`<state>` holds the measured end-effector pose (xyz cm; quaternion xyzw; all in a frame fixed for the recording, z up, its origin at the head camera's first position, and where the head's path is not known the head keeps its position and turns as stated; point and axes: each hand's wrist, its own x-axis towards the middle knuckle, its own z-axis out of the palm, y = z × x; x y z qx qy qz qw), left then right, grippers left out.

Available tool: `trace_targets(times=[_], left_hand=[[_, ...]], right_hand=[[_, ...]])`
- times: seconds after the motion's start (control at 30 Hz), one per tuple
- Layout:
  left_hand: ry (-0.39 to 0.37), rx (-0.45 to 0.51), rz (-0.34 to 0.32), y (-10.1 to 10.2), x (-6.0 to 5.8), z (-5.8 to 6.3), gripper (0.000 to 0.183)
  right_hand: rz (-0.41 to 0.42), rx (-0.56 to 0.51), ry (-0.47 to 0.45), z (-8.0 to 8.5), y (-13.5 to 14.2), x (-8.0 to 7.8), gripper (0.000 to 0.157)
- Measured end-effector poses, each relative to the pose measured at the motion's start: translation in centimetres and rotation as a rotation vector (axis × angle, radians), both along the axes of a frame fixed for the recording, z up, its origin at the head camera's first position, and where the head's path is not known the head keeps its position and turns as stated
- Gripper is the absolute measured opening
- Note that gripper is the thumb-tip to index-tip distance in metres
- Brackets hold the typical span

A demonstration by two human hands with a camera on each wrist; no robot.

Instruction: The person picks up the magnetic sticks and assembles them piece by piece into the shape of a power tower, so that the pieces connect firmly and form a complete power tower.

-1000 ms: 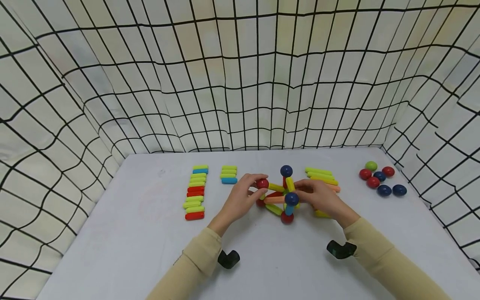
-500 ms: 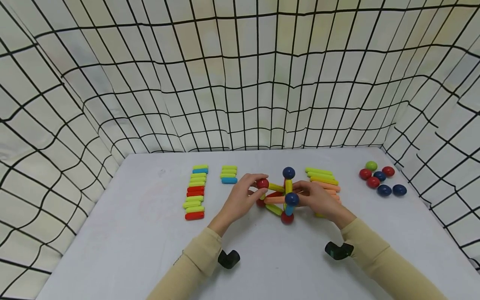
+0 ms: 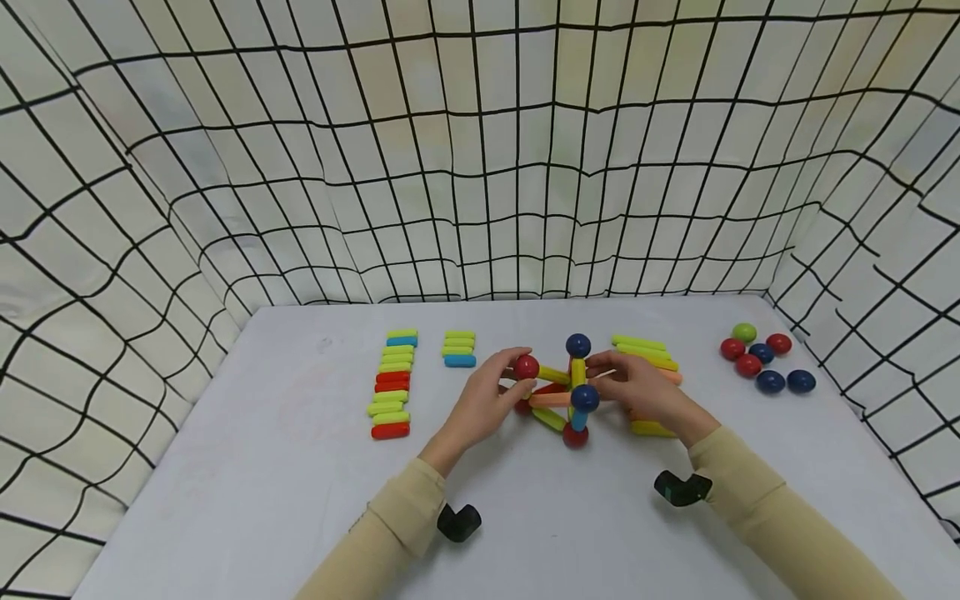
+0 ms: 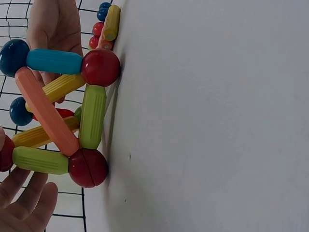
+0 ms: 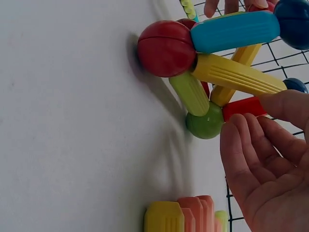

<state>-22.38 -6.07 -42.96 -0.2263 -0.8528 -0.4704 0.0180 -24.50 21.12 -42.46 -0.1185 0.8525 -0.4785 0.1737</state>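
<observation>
Model, head view: from where I stand, the rod-and-ball model (image 3: 551, 400) rests on the white table (image 3: 247, 483) just right of centre, between the two hands.
Left hand, head view: the left hand (image 3: 480, 396) holds a red ball (image 3: 527, 367) at the model's upper left corner, fingers above, thumb below.
Right hand, head view: the right hand (image 3: 645, 390) stands at the model's right side, thumb and fingertips narrowly parted; whether they grip a rod, I cannot tell.
Yellow rod, head view: the yellow rod (image 3: 578, 372) lies directly left of the right fingertips, the right hand being the nearer; its long axis runs up the frame and points to the far blue ball (image 3: 578, 345).
Loose pieces, head view: loose rods (image 3: 391, 386) form a column left of centre; loose balls (image 3: 761, 354) cluster at right.
Corner, left wrist view: the salmon rod (image 4: 47, 111) slants from upper left to lower right; left fingertips show at lower left, below the lime rod (image 4: 41, 160).
Yellow rod, right wrist view: its axis slopes from the large red ball (image 5: 166, 48), upper centre, down rightward; the right thumb overlaps its lower right end.
Right fingers, right wrist view: loosely bent at lower right, beside the red rod (image 5: 239, 108).
</observation>
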Motion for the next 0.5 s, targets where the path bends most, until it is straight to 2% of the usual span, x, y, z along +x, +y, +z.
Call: trace_targets(times=[0.1, 0.17, 0.23, 0.3, 0.43, 0.5], left_hand=[[-0.013, -0.014, 0.014, 0.0, -0.1, 0.0, 0.053], [-0.046, -0.037, 0.060, 0.2, 0.0, 0.0, 0.053], [-0.099, -0.075, 0.113, 0.3, 0.2, 0.0, 0.047], [-0.187, -0.109, 0.141, 0.5, 0.5, -0.2, 0.035], [-0.336, -0.121, 0.122, 0.7, 0.8, -0.6, 0.020], [-0.359, -0.099, 0.115, 0.8, 0.7, -0.9, 0.021]], right_hand=[[-0.015, 0.003, 0.004, 0.0, 0.0, -0.2, 0.044], [-0.014, 0.011, 0.003, -0.3, 0.1, -0.4, 0.046], [0.010, 0.028, 0.012, -0.7, 0.1, -0.5, 0.050], [0.042, 0.056, 0.015, -1.0, 0.0, -0.6, 0.053], [0.091, 0.093, 0.009, -1.4, -0.2, -0.8, 0.059], [0.078, 0.113, 0.011, -1.4, -0.3, -0.8, 0.058]])
